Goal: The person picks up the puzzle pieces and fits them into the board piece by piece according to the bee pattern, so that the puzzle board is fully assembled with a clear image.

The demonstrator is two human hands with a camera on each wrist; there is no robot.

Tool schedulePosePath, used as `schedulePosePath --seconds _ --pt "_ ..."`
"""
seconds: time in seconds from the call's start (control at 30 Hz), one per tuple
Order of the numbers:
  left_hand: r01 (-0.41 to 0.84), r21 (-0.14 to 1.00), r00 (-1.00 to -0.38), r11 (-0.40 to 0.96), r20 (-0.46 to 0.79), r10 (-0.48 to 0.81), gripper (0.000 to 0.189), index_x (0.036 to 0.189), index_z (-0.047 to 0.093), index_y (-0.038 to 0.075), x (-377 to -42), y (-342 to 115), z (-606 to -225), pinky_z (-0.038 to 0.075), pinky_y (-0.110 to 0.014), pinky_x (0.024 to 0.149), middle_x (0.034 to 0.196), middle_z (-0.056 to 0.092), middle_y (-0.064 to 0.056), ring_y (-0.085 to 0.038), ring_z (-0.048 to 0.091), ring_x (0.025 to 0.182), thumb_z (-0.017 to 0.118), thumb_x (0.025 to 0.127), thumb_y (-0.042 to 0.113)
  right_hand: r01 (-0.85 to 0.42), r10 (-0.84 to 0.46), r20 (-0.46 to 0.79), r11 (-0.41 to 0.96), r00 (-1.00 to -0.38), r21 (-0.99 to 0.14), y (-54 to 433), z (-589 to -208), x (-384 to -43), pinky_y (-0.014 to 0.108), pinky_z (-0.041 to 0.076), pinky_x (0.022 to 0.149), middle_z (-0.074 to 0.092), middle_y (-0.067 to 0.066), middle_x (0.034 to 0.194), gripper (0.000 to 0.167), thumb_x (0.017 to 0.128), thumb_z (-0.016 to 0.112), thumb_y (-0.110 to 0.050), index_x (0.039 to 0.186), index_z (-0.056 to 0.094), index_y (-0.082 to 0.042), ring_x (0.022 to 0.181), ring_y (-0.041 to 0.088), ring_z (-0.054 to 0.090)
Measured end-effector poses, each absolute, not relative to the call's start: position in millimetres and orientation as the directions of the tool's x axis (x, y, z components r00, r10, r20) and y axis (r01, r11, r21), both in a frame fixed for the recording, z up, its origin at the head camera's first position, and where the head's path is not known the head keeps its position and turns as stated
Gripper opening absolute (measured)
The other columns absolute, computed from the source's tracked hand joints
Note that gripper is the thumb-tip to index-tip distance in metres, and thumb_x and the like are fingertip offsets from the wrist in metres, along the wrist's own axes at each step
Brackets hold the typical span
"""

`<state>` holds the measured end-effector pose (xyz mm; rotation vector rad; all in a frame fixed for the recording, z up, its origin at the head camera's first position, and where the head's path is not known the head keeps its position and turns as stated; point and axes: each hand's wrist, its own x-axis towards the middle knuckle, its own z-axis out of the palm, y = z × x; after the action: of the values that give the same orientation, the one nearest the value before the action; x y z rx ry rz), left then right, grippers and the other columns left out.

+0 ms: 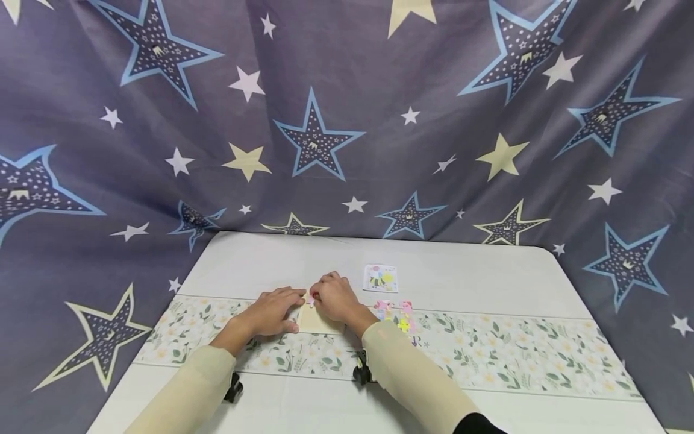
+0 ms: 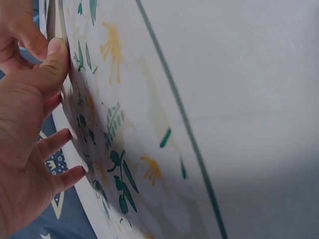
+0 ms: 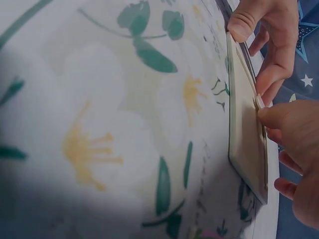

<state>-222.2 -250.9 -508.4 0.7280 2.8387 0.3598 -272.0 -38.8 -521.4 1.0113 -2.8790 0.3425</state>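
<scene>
A shallow, pale wooden puzzle tray point(image 1: 321, 322) lies on the table's floral band, its bare base showing in the right wrist view. My left hand point(image 1: 273, 311) holds the tray's left side; in the right wrist view its thumb point(image 3: 242, 26) lies at the corner and the index finger reaches the far part. My right hand point(image 1: 337, 299) is over the tray's far right part. Its thumb and finger pinch a small pink puzzle piece point(image 1: 311, 300) at the tray's far left corner, mostly hidden by the fingertips. In the left wrist view, the left hand point(image 2: 30, 129) has spread fingers.
Right of the right forearm lie several loose puzzle pieces point(image 1: 404, 324), pink and yellow. Behind them is a square picture card point(image 1: 381, 278) with a bee. The white table point(image 1: 488, 271) carries a floral band point(image 1: 515, 349). A starry cloth point(image 1: 347, 120) hangs behind.
</scene>
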Motion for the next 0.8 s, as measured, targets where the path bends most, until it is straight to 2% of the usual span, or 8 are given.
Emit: schedulePosePath --seconds 0.57,0.8 --pt "0.430 0.272 -0.870 0.861 -0.131 0.476 0.063 0.139 0.059 0.016 -226.4 -248.0 -508.9 0.037 -0.065 0.112 0.161 0.044 -0.004 -0.035 0.039 0.149 0.078 0.087 0.047 -0.619 -0.605 0.129 0.767 -0.785 -0.168 -39.4 -520.4 -270.6 0.040 0.051 0.090 0.069 -0.006 0.113 0.018 0.100 0.064 -0.029 0.112 0.078 -0.030 0.118 0.019 0.057" --pt "0.425 0.283 -0.870 0.860 -0.135 0.474 0.063 0.139 0.059 0.015 -225.3 -249.0 -510.3 0.037 -0.066 0.111 0.161 0.044 -0.005 -0.037 0.040 0.148 0.078 0.087 0.046 -0.638 -0.637 0.065 0.754 -0.768 -0.157 -35.2 -515.4 -268.0 0.045 0.052 0.095 0.068 -0.003 0.123 0.023 0.099 0.063 -0.029 0.119 0.075 -0.029 0.127 0.022 0.055"
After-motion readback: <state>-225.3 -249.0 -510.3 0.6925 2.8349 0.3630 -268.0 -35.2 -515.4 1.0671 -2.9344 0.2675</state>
